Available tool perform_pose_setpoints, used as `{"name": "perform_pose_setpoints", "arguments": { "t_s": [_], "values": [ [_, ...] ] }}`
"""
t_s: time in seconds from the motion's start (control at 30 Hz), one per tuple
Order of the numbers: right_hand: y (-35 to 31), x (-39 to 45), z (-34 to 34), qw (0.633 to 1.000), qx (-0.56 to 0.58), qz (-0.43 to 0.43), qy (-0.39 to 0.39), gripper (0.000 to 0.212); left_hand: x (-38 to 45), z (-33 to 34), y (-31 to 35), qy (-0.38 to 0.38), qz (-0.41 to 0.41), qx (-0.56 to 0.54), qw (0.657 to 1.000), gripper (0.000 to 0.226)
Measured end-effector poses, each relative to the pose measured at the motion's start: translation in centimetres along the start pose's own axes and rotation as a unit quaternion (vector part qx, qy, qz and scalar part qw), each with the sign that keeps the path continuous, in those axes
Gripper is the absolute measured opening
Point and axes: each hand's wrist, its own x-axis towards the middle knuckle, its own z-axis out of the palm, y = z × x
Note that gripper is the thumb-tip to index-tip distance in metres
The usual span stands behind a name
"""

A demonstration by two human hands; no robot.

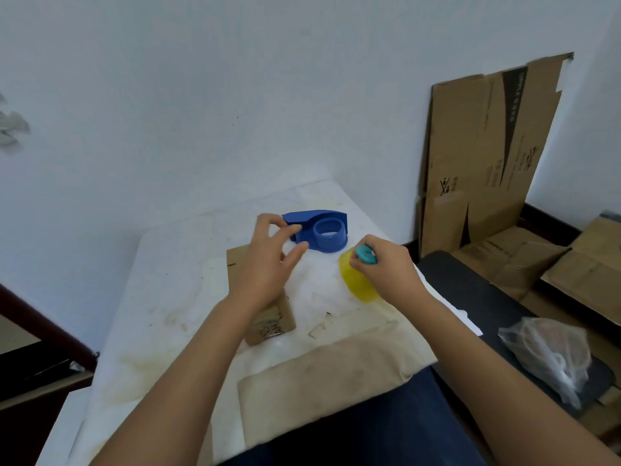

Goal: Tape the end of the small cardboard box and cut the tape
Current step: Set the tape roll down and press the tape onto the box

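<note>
The small cardboard box (272,319) lies on the white table (174,274), mostly hidden under my left hand (268,264). That hand hovers above the box with fingers spread, its fingertips close to the blue tape dispenser (322,232) behind it. My right hand (386,267) is closed around a teal handle (365,254), likely of scissors, whose blades are hidden. It sits over a yellowish roll of tape (356,280) lying on the table to the right of the box.
A beige cloth (336,375) covers the near part of the table. Flattened cardboard (484,153) leans on the wall at right, with more boxes (584,270) on the floor. A clear plastic bag (551,354) rests on a black surface (470,287) beside the table.
</note>
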Motion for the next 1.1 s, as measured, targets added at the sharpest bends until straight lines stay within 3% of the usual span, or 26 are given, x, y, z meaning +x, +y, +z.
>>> {"name": "perform_pose_setpoints", "arguments": {
  "t_s": [0.17, 0.4, 0.53, 0.63, 0.7, 0.77, 0.83, 0.93, 1.0, 1.1],
  "values": [
    [0.3, 0.9, 2.2, 0.971, -0.214, -0.077, -0.072, 0.015, -1.4, -2.0, -3.3, 0.01, -0.064, -0.072, 0.995, 0.025],
    [0.9, 0.9, 5.4, 0.957, -0.237, -0.086, -0.145, 0.021, -5.9, -3.2, -6.3, -0.003, -0.069, -0.115, 0.991, 0.028],
    [0.9, 0.3, 5.1, 0.983, -0.123, -0.049, -0.127, 0.033, -7.5, -2.6, -7.1, -0.034, -0.037, -0.151, 0.987, 0.029],
    [-0.3, -1.2, 4.3, 0.995, -0.059, -0.081, -0.02, 0.031, -8.1, -2.1, -7.0, -0.06, -0.009, -0.145, 0.988, 0.028],
    [-1.8, -2.8, 4.5, 0.996, 0.07, -0.05, 0.024, 0.022, -8.2, -1.7, -7.1, -0.063, 0.002, -0.132, 0.989, 0.029],
    [-3.3, -4.5, 5.7, 0.967, 0.247, 0.059, -0.027, 0.018, -8.2, -1.3, -7.2, -0.063, 0.008, -0.124, 0.99, 0.031],
    [-4.1, -5.9, 7.3, 0.905, 0.383, 0.166, -0.081, 0.016, -8.0, -0.9, -7.3, -0.057, 0.004, -0.124, 0.991, 0.031],
    [-4.3, -7.1, 9.3, 0.825, 0.487, 0.273, -0.087, 0.014, -7.6, -0.6, -7.3, -0.051, -0.007, -0.121, 0.991, 0.032],
    [-4.1, -7.4, 10.3, 0.813, 0.488, 0.308, -0.08, 0.013, -7.4, -0.5, -7.2, -0.054, -0.01, -0.118, 0.992, 0.032],
    [-4.1, -7.6, 11.3, 0.826, 0.461, 0.316, -0.072, 0.016, -7.1, -0.3, -7.0, -0.053, -0.018, -0.117, 0.992, 0.032]
  ]
}}
